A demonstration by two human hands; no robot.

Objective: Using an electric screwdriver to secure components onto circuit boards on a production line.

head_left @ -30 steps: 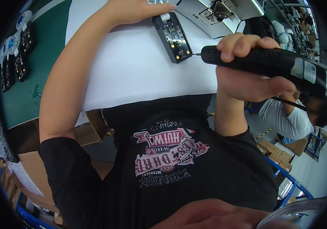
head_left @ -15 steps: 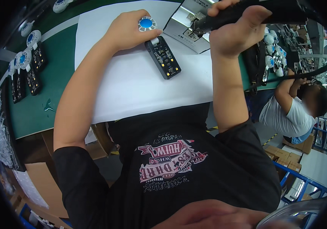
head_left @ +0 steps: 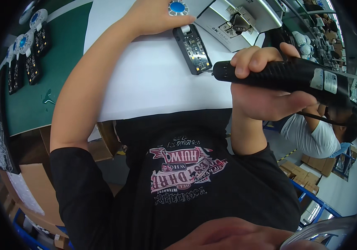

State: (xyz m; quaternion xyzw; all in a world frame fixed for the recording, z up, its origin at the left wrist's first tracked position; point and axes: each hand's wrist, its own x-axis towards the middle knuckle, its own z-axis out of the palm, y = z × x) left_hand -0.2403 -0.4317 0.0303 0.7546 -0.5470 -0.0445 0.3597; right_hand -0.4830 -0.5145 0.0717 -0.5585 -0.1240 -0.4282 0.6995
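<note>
My left hand (head_left: 149, 17) grips the round white head with a blue centre (head_left: 177, 7) at one end of a black handheld device. The device's open casing (head_left: 193, 50) shows its circuit board and lies slanted on a white sheet. In my right hand (head_left: 262, 102) is a black electric screwdriver (head_left: 278, 77), held nearly level with my fingers wrapped over its body. Its thin bit points left and meets the casing's near right corner; whether it sits in a screw hole I cannot tell.
A silver screw feeder (head_left: 224, 36) stands just beyond the screwdriver. Similar blue-and-white-headed devices (head_left: 30, 68) lie on the green mat (head_left: 68, 54) at left. More white heads (head_left: 303, 41) are at far right. Another person (head_left: 309, 135) sits to the right.
My right hand has brought the screwdriver from the screw feeder down toward me, its bit now at the device's corner. The device and my left hand appear farther up and right in view.
</note>
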